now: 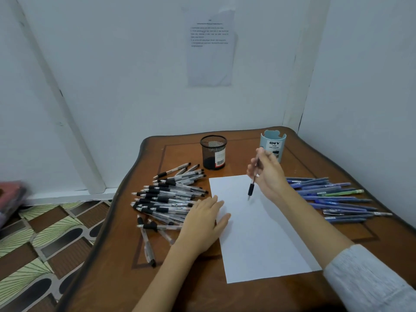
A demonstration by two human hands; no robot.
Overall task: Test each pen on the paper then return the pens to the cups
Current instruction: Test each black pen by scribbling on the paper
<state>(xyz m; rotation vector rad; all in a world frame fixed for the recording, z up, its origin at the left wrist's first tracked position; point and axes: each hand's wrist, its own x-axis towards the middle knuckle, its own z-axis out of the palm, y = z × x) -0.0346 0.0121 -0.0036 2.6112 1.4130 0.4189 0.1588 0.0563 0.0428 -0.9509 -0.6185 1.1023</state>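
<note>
Pen testing at a wooden tabletop (126, 278), both hands over white paper (258, 239).

Right hand (269, 176) pinches a black-grip pen (251, 188) with curled fingers, tip pointing down at the sheet's upper part; whether it touches cannot be told. Left hand (206, 219) lies flat with fingers spread, resting on the paper's left edge. A heap of clear black-grip pens (168, 197) lies left of the sheet, blue pens (333, 199) right of it. A black mesh cup (213, 152) and a pale blue organiser cup (273, 140) stand behind the paper.
</note>
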